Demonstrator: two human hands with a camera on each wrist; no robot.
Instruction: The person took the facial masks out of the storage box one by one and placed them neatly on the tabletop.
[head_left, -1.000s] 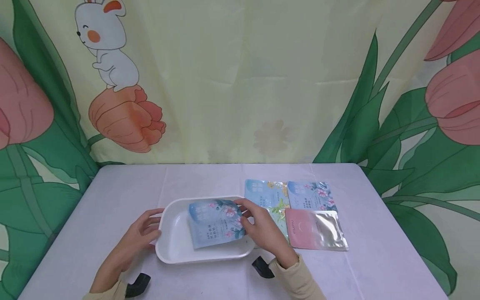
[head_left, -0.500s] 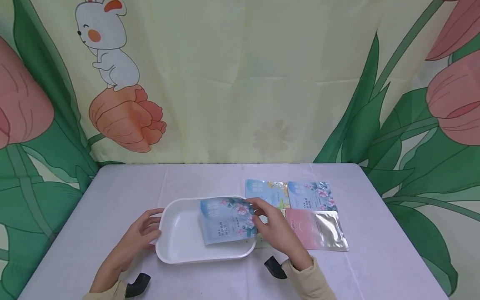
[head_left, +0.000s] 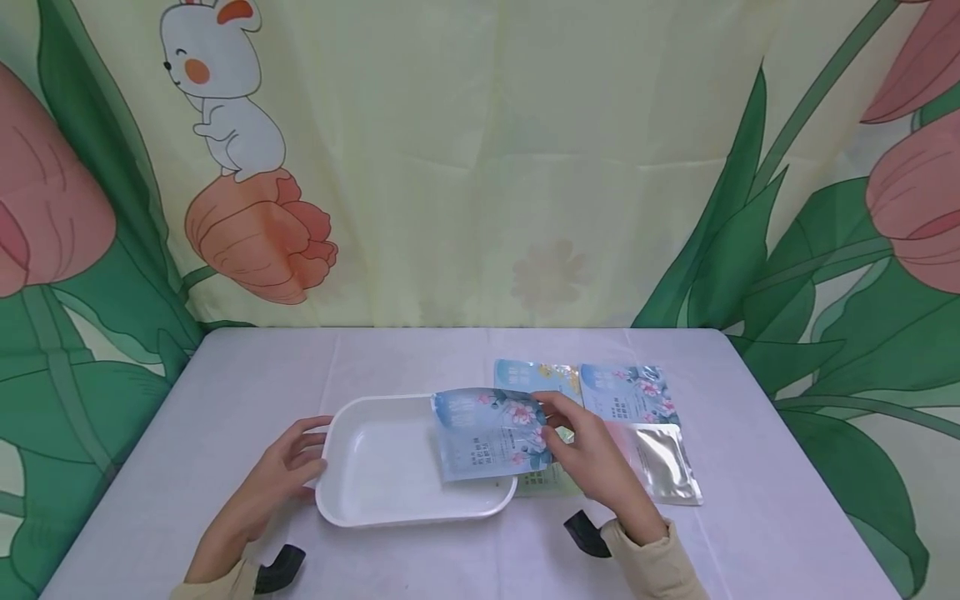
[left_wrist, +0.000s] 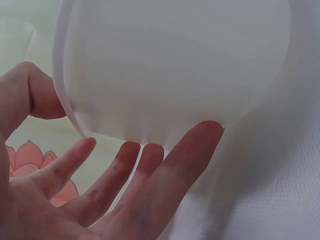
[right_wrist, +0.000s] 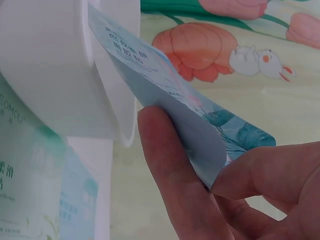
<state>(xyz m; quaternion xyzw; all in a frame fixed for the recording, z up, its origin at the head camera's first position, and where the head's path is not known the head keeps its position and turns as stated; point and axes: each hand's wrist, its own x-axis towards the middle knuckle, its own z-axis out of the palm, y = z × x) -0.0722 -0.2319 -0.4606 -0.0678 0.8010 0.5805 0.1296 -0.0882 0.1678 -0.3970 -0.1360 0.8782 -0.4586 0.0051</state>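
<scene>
My right hand (head_left: 588, 446) pinches a blue sheet mask packet (head_left: 487, 433) by its right edge. Pink flowers and dark blue leaves decorate the packet's right side, which shows some printed text. It hangs tilted over the right end of a white tray (head_left: 375, 458), overlapping the rim in the head view. In the right wrist view the packet (right_wrist: 150, 70) bows slightly between thumb and fingers. At the tray's other end, my left hand (head_left: 288, 462) holds the rim. Its fingertips (left_wrist: 132, 150) press on the outer wall in the left wrist view, with another digit at the rim.
Right of the tray lie several packets: a blue one with yellow flowers (head_left: 536, 375), a blue floral one (head_left: 630, 392), a pink and silver one (head_left: 666, 467), and a green one (head_left: 547, 482) partly covered. A printed curtain (head_left: 450, 167) hangs behind the white-covered table (head_left: 262, 367).
My right hand has carried the blue packet rightward, from over the tray's middle to its right rim, uncovering more of the tray's floor. The left hand and the tray have stayed in place.
</scene>
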